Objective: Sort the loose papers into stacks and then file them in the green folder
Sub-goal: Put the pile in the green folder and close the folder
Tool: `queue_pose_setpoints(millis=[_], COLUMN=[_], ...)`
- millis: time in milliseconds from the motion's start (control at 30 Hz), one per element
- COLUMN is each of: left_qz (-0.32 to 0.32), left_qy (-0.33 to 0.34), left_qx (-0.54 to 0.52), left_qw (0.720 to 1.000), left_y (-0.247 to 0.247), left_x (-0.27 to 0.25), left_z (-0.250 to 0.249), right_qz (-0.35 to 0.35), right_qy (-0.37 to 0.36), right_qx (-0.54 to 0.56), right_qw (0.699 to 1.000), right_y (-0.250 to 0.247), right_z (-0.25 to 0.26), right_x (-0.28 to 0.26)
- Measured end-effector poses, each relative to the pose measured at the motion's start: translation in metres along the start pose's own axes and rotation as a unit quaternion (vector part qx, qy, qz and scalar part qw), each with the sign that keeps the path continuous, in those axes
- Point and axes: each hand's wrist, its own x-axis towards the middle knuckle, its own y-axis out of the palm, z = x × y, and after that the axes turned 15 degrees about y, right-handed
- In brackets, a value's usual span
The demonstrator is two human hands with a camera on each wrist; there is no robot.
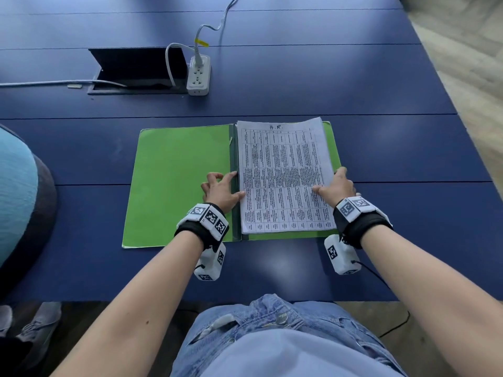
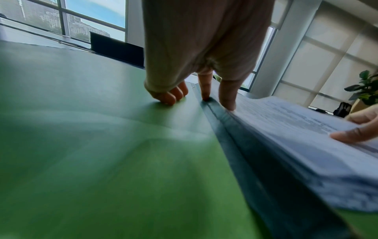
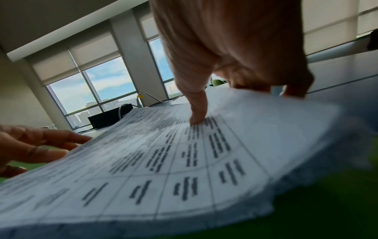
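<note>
A wide blue counter (image 1: 353, 77) carries everything. On it, near its front edge, the green folder (image 1: 177, 186) lies open and flat, its dark spine running up the middle. The left leaf is bare green card. The right leaf holds the stack of papers (image 1: 283, 175), a thick pile whose top sheet shows a printed table with "H.R." handwritten at the head; the stack sits just beside the spine and covers nearly all of that leaf, leaving a strip of green along the right and near edges. In the right wrist view the right edge of the pile is lifted and bowed.

Farther back, a hatch in the counter stands open with a dark lid (image 1: 136, 66) raised, and a white power strip (image 1: 199, 75) lies just beside it, its cable trailing away.

The left hand (image 1: 221, 190) rests at the spine, thumb on the stack's left edge, index tip in the spine groove, the other fingers curled loosely onto the bare leaf. The right hand (image 1: 337, 186) grips the stack's right edge, thumb flat on the top sheet, fingers wrapped under.
</note>
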Motion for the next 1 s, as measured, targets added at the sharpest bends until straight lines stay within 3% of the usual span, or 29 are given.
queue_pose_setpoints(millis=[67, 167, 333, 433, 567, 667, 767, 867, 1000], left_qz=[-0.014, -0.073, -0.177, -0.193, -0.172, -0.183, -0.225, -0.282, -0.263], left_qy=[-0.027, -0.113, -0.291, -0.324, -0.305, -0.276, -0.189, -0.098, 0.032], left_qx=[-0.010, -0.013, 0.010, 0.027, 0.011, -0.086, -0.127, -0.186, -0.317], left_qw=[0.999, 0.991, 0.940, 0.926, 0.936, 0.940, 0.947, 0.936, 0.910], left_y=[-0.012, -0.037, -0.080, -0.091, -0.093, -0.106, -0.126, -0.142, -0.148], left_x=[0.000, -0.004, -0.025, -0.036, -0.040, -0.037, -0.042, -0.059, -0.096], left_z=[0.009, 0.037, 0.097, 0.122, 0.126, 0.131, 0.133, 0.123, 0.075], right_qz=[-0.061, -0.105, -0.013, 0.037, 0.033, 0.018, 0.007, 0.017, 0.053], right_qy=[-0.013, -0.118, -0.288, -0.326, -0.316, -0.314, -0.315, -0.307, -0.298], right_qx=[-0.027, -0.070, -0.115, -0.196, -0.334, -0.347, -0.346, -0.346, -0.318], right_qw=[0.998, 0.985, 0.950, 0.924, 0.887, 0.883, 0.884, 0.886, 0.898], right_y=[0.001, 0.009, 0.051, 0.075, 0.099, 0.106, 0.109, 0.110, 0.096], right_z=[0.005, 0.018, 0.046, 0.057, 0.058, 0.052, 0.051, 0.053, 0.062], right_x=[-0.007, -0.022, -0.063, -0.081, -0.085, -0.085, -0.085, -0.086, -0.090])
